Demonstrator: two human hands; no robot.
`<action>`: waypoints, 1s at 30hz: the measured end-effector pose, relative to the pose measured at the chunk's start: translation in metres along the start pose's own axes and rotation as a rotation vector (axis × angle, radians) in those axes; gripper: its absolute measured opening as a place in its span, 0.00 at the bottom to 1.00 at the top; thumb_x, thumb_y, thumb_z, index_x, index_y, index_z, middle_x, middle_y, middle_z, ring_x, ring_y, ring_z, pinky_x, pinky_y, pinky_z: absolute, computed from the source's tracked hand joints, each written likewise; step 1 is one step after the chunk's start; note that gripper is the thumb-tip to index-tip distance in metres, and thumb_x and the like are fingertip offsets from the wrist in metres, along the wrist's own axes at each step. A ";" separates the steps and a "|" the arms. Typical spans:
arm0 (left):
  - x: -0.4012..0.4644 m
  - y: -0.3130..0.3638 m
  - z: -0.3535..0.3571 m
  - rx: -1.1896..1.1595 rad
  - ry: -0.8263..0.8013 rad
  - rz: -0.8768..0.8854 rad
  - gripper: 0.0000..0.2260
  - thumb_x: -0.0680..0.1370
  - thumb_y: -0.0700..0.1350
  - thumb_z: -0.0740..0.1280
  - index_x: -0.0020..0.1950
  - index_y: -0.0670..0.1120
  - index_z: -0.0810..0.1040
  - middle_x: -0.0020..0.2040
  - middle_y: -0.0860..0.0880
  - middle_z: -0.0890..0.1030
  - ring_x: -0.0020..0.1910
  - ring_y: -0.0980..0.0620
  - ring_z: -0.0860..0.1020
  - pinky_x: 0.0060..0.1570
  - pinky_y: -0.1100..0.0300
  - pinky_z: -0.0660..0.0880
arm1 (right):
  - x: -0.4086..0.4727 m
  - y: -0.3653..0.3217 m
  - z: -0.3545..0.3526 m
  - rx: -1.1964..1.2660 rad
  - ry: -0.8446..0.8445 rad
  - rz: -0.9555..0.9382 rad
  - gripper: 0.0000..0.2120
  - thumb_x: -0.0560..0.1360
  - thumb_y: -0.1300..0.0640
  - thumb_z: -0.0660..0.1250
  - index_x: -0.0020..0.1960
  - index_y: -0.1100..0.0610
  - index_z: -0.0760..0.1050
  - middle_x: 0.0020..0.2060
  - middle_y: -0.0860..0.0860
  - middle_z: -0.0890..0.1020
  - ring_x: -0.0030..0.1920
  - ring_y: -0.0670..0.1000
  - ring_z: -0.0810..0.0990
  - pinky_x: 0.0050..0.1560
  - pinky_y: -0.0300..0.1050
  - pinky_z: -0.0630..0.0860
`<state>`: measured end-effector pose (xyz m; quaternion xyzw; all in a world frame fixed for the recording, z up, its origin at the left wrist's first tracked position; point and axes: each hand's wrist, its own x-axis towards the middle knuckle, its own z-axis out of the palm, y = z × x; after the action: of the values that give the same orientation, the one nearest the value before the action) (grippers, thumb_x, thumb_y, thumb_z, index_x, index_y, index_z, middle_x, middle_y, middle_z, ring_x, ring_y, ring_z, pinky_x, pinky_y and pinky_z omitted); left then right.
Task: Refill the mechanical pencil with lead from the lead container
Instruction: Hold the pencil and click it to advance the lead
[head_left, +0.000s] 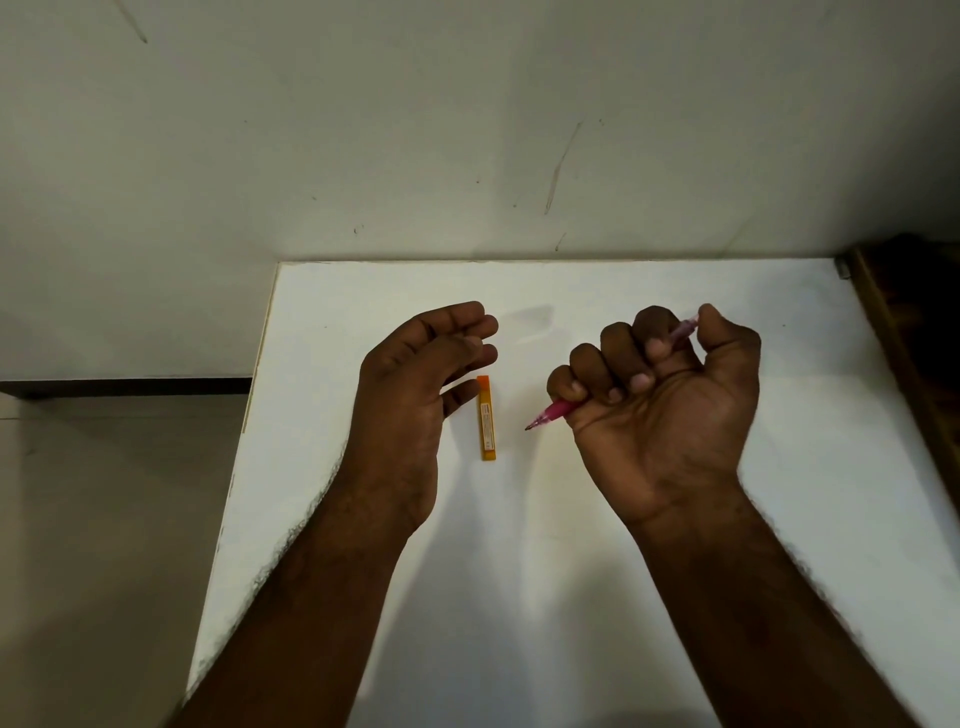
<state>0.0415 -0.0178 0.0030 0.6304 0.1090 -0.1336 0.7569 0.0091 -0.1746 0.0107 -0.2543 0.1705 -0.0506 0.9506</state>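
White table (571, 571), scuffed wall (467, 130)

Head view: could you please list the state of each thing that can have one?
Pencil: gripped in the right hand's fist, tip pointing down-left, off the table.
Lead container: lying flat on the table, orange cap on, untouched.
Left hand: open, empty, beside the container.
Right hand: closed around the pencil.

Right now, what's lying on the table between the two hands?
In the head view, the orange lead container lies flat on the white table, between the left hand and the right hand.
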 end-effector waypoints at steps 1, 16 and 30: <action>0.000 0.000 0.000 0.000 0.000 0.000 0.11 0.80 0.39 0.64 0.55 0.51 0.83 0.54 0.52 0.87 0.53 0.51 0.85 0.55 0.54 0.81 | 0.000 0.000 0.001 0.000 -0.006 0.004 0.21 0.80 0.43 0.52 0.34 0.55 0.65 0.26 0.49 0.62 0.29 0.51 0.57 0.33 0.46 0.64; -0.001 0.001 0.000 0.009 -0.003 -0.001 0.11 0.80 0.39 0.64 0.56 0.51 0.83 0.54 0.52 0.87 0.53 0.51 0.85 0.55 0.54 0.81 | 0.002 0.004 0.001 -0.038 0.028 -0.012 0.21 0.83 0.37 0.55 0.44 0.51 0.75 0.34 0.48 0.73 0.33 0.49 0.69 0.41 0.47 0.70; 0.000 0.001 0.000 0.010 0.001 -0.004 0.11 0.80 0.39 0.64 0.56 0.50 0.83 0.54 0.51 0.87 0.53 0.50 0.85 0.56 0.54 0.80 | -0.001 0.000 0.006 -0.008 0.027 0.005 0.21 0.80 0.43 0.53 0.35 0.54 0.64 0.28 0.49 0.62 0.31 0.50 0.58 0.35 0.46 0.64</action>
<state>0.0415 -0.0178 0.0040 0.6340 0.1099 -0.1351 0.7535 0.0097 -0.1718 0.0156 -0.2568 0.1841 -0.0508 0.9474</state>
